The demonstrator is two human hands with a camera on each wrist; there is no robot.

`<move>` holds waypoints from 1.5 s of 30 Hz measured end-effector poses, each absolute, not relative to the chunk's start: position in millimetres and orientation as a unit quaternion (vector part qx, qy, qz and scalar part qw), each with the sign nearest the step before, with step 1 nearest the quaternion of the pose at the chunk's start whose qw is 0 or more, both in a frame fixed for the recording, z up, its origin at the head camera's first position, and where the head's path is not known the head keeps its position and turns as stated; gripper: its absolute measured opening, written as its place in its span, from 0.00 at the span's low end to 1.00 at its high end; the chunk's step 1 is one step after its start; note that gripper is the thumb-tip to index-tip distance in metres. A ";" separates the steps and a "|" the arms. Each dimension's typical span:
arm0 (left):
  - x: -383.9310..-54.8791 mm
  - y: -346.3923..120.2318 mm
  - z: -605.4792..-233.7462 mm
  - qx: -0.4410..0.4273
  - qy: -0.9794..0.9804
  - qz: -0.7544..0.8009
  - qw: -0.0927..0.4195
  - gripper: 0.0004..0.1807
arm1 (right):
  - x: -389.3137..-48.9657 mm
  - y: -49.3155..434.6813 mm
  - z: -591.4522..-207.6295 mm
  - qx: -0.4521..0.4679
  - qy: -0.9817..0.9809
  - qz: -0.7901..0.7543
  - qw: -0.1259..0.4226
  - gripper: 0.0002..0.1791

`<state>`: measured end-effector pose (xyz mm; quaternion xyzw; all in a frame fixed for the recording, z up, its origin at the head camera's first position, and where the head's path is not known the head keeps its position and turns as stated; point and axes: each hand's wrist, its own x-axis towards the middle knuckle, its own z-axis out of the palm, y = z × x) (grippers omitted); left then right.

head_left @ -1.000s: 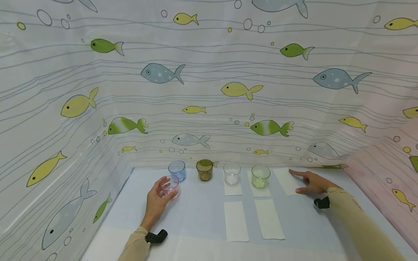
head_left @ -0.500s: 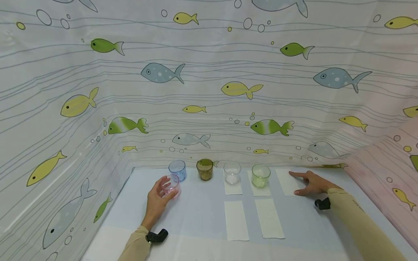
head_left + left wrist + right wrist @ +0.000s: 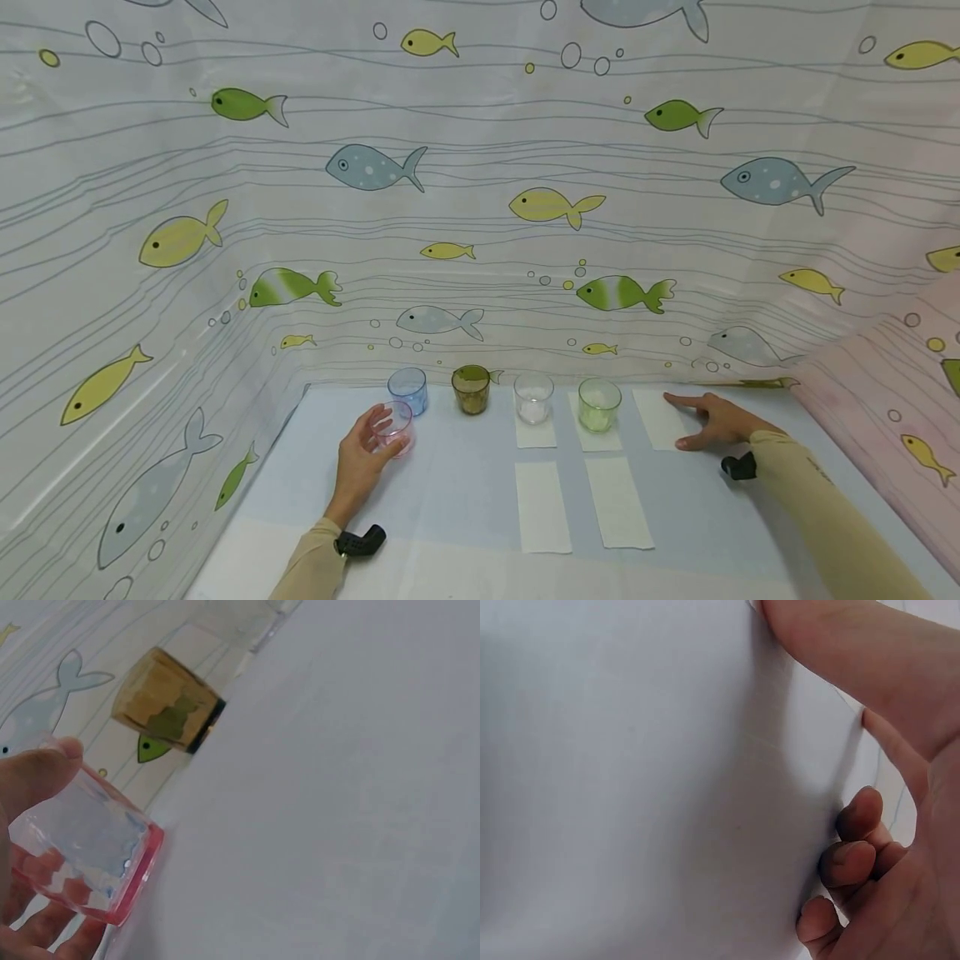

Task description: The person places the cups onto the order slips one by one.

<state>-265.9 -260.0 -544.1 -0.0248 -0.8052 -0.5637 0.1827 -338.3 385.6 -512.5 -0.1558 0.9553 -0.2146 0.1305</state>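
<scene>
My left hand (image 3: pixel 360 467) grips a clear pink-tinted glass (image 3: pixel 396 442), thumb on one side and fingers on the other. In the left wrist view, the glass's thick pink base (image 3: pixel 139 877) is low against the white surface. My right hand (image 3: pixel 716 421) touches the right edge of a white paper strip (image 3: pixel 658 421) with its extended index finger and thumb. Its other fingers (image 3: pixel 847 862) are curled in the right wrist view. A blue glass (image 3: pixel 407 400) stands just behind the pink one, and a brown glass (image 3: pixel 472 396) stands to the right.
A clear glass (image 3: pixel 533 408) and a green glass (image 3: pixel 598 412) stand on white strips in the back row. Two more strips, a left one (image 3: pixel 543 508) and a right one (image 3: pixel 618 504), lie in front. A fish-patterned curtain (image 3: pixel 480 283) encloses the table's back and sides.
</scene>
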 end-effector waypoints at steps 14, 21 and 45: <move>-269.2 -254.8 -522.3 -0.038 -0.764 -0.617 0.187 0.42 | -343.6 386.9 -512.8 -0.132 0.956 -0.222 0.141 0.63; -271.0 -233.4 -489.5 -0.077 -0.752 -0.628 0.184 0.43 | -344.3 384.4 -513.9 -0.124 0.956 -0.220 0.147 0.64; -293.6 -139.2 -435.7 -0.226 -0.744 -0.616 0.124 0.42 | -347.7 387.1 -515.2 -0.103 0.960 -0.208 0.154 0.66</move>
